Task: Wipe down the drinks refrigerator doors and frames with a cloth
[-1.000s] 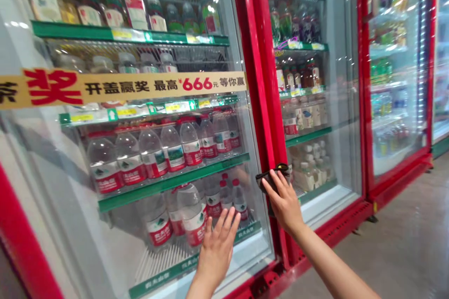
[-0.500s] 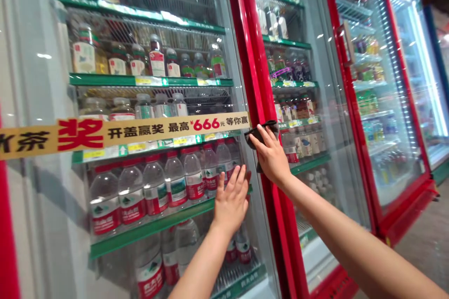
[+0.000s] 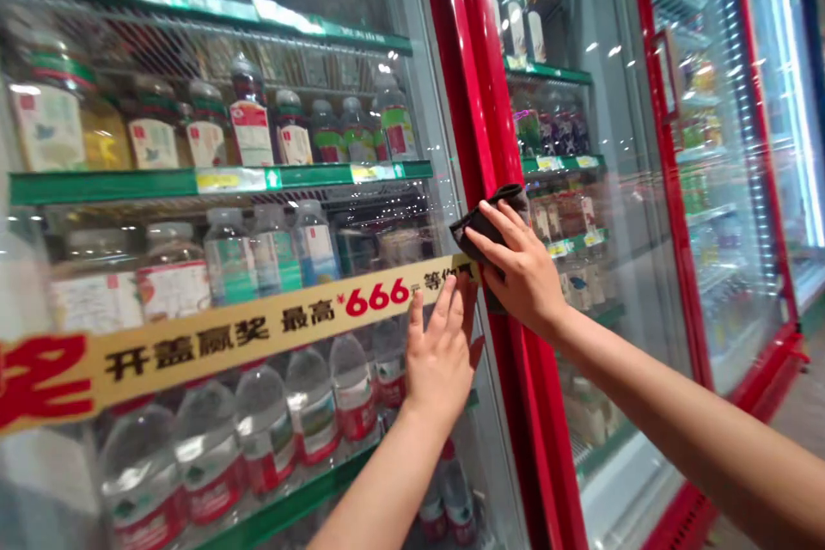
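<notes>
My right hand presses a dark cloth against the red frame of a glass-door drinks fridge, close to the glass edge. Its fingers lie over the cloth, and part of the cloth hangs below the palm. My left hand is spread open with nothing in it, laid on or just off the glass door. Its fingertips overlap the right part of a yellow printed strip that runs across the door. The thumb side of the left hand is partly hidden.
Behind the glass, green-edged shelves hold bottled drinks, among them several water bottles with red labels. More red-framed fridges stand to the right, one with a door handle. Lights reflect on the glass.
The view has moved closer to the fridge. My right hand and the cloth have shifted slightly up along the red frame. My left hand has risen from below the yellow strip to overlap it.
</notes>
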The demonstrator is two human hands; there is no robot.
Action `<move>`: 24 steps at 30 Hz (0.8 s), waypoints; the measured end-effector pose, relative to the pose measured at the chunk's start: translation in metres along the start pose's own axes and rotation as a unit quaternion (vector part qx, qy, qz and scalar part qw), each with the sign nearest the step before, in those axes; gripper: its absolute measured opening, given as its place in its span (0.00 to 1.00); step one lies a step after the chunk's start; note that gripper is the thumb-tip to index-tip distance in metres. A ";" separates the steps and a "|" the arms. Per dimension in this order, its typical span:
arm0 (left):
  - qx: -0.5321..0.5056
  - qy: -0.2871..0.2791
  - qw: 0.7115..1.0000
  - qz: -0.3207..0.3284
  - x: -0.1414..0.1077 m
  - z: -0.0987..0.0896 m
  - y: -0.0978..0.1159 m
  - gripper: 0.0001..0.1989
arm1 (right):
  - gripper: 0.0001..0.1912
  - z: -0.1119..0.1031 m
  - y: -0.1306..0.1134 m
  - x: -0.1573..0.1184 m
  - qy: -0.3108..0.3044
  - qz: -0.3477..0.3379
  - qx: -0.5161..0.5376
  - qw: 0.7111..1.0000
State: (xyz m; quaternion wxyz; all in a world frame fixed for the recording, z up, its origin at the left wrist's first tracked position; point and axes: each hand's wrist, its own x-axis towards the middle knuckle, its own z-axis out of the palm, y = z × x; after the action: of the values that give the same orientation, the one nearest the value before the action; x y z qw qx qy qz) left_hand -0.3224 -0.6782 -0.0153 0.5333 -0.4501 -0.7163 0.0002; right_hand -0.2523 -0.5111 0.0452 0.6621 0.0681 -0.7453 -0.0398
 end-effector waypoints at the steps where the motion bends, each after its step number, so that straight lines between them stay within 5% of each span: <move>1: -0.001 0.006 1.000 -0.002 0.018 -0.003 -0.006 0.29 | 0.27 -0.001 0.003 0.015 0.001 -0.004 -0.002 1.000; 16: 0.019 0.044 0.999 0.016 0.224 -0.085 -0.130 0.31 | 0.22 -0.005 0.036 0.243 0.022 0.015 -0.019 0.999; 24: 0.054 0.100 0.994 -0.001 0.349 -0.134 -0.199 0.39 | 0.20 -0.011 0.070 0.396 0.012 0.018 -0.031 0.999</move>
State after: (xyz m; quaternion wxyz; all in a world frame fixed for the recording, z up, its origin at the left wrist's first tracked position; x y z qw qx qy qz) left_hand -0.3576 -0.6354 0.4043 0.6255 -0.4177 -0.6590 -0.0068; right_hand -0.2897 -0.5024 0.4460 0.6731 0.0346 -0.7370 -0.0498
